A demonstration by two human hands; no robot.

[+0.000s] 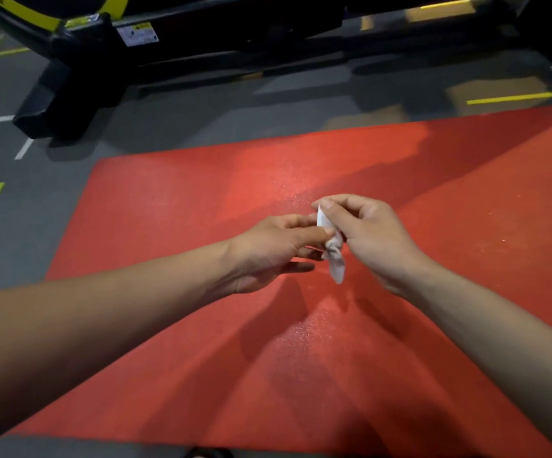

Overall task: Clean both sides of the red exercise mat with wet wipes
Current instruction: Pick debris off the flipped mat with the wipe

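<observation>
Floor (175, 127): grey, marked with yellow-green and white painted lines; the yellow-green ones run along the far left edge and upper right, the white ones at upper left.
Machine (79, 71): black gym frame with yellow trim across the top, its foot planted on the floor at upper left, beyond the far edge of the mat; a white label sits on the frame.
Mat (201, 342): red, lying flat on the floor, filling the middle and lower view; its far edge runs from left-centre up to the right. Fine pale specks glint along a strip down its middle.
Left hand (268, 252): held above the mat, forearm reaching in from lower left. Thumb and forefinger pinch the wipe at its crumpled middle; the other fingers extend loosely below.
Wipe (332, 249): white, twisted and bunched, held between both hands in the air above mat centre. Upper end sits under the right fingers, lower end hangs free as a pointed tail. Not touching the mat.
Right hand (373, 239): held above the mat, forearm reaching in from lower right. Fingers curl round the wipe's upper end, thumb tip on top.
</observation>
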